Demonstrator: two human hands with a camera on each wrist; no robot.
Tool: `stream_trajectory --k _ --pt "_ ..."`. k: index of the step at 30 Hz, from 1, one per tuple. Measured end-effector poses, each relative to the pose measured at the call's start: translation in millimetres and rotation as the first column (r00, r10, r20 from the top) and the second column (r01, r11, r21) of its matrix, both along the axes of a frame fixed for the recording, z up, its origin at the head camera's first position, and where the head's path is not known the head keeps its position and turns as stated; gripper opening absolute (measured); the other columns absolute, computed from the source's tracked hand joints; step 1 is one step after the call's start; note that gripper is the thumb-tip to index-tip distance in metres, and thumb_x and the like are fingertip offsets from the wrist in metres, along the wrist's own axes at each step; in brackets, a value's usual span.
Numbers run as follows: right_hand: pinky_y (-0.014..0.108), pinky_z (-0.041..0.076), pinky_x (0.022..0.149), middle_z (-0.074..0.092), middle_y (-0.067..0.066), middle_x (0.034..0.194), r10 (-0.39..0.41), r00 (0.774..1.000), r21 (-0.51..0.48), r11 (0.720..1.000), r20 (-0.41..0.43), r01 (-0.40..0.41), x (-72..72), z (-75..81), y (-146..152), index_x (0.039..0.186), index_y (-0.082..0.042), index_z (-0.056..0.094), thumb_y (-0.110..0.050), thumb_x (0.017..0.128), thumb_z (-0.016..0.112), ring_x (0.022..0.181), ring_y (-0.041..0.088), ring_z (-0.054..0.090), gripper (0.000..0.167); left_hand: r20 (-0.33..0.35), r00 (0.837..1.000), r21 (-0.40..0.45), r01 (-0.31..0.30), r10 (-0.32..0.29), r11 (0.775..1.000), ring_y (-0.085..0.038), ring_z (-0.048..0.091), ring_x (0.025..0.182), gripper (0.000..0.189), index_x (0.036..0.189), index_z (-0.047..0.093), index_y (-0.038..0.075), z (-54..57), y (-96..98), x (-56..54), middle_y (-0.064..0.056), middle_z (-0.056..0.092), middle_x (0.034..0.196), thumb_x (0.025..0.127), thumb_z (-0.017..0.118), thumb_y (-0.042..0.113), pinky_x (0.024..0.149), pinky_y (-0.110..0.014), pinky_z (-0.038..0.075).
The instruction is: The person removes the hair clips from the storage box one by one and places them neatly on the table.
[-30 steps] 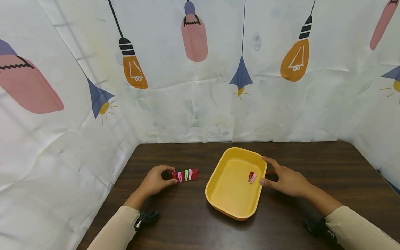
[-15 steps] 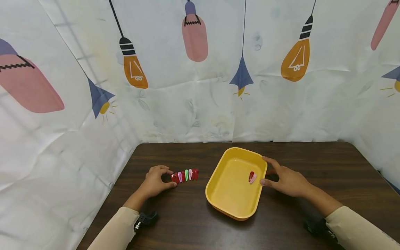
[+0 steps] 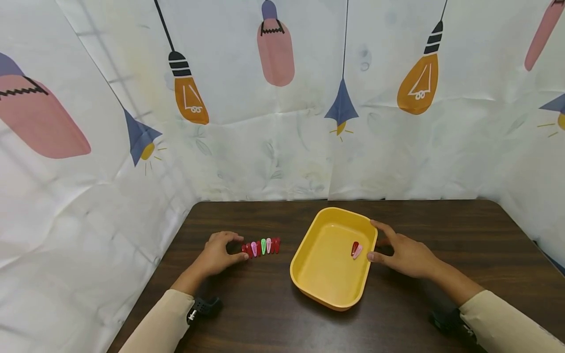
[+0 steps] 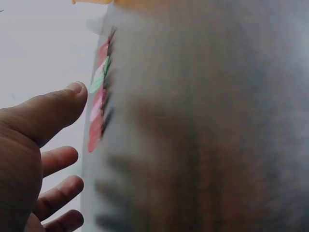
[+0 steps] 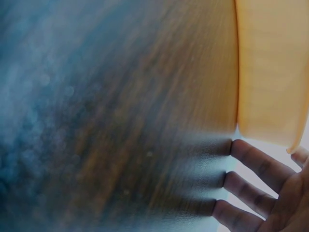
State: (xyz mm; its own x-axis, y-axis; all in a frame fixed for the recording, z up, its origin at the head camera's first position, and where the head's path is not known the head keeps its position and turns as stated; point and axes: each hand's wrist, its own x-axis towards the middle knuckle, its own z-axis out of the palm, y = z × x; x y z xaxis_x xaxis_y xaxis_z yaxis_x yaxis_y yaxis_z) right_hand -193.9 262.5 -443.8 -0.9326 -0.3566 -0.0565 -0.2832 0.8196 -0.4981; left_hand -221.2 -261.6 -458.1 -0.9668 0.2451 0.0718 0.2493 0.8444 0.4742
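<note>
A row of several snap hair clips (image 3: 263,246), red, pink and green, lies side by side on the dark wooden table. My left hand (image 3: 216,255) is at the row's left end, thumb and forefinger apart beside the end red clip (image 3: 244,249). In the left wrist view the thumb (image 4: 63,108) stands apart from the clips. On the right is a yellow tray (image 3: 324,260) holding a red clip (image 3: 354,247) and a pink clip (image 3: 358,252). My right hand (image 3: 408,255) touches the tray's right rim with spread thumb and forefinger; its other fingers (image 5: 258,162) reach the table.
The brown table (image 3: 265,318) ends at a pale curtain (image 3: 265,162) printed with bulbs and lamps, behind and at both sides. Dark straps (image 3: 205,308) with cameras sit on both wrists.
My left hand has drawn slightly left from the row's end. The end red clip, earlier between thumb and forefinger, now lies in line with the others. The right hand and tray stay put.
</note>
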Motion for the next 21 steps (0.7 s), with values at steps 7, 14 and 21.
stream_trajectory --k 7,14,21 --pt "0.059 0.055 0.075 0.067 0.013 0.132 -0.001 1.000 -0.001 1.000 0.013 0.001 0.4 2.5 -1 0.164 -0.027 0.013 -0.067 0.093 0.061 0.113 0.040 0.066 0.095 -0.032 0.999 0.021 0.029 -0.028 0.999 -0.047 0.041 0.132 0.051 0.127 0.070 0.009 11.1 1.1 -7.3 -0.017 0.059 0.137 0.089 0.081 0.041 0.107 -0.069 0.029" --pt "0.060 0.054 0.077 0.067 0.012 0.132 0.002 1.000 -0.001 1.000 0.005 -0.002 0.6 3.2 -1 0.164 -0.027 0.013 -0.067 0.093 0.061 0.113 0.041 0.066 0.094 -0.061 0.997 0.014 0.057 -0.056 0.998 -0.046 0.041 0.133 0.051 0.130 0.069 0.008 22.2 11.2 -12.2 -0.016 0.058 0.138 0.090 0.081 0.037 0.108 -0.068 0.030" --pt "0.061 0.054 0.078 0.067 0.012 0.132 0.003 1.000 0.000 1.000 -0.001 -0.003 1.1 3.1 -1 0.164 -0.027 0.014 -0.068 0.093 0.061 0.116 0.042 0.064 0.095 -0.057 0.995 0.011 0.081 -0.081 0.997 -0.044 0.038 0.138 0.054 0.135 0.065 0.009 33.1 25.5 -15.1 -0.015 0.057 0.142 0.091 0.080 0.036 0.110 -0.067 0.029"
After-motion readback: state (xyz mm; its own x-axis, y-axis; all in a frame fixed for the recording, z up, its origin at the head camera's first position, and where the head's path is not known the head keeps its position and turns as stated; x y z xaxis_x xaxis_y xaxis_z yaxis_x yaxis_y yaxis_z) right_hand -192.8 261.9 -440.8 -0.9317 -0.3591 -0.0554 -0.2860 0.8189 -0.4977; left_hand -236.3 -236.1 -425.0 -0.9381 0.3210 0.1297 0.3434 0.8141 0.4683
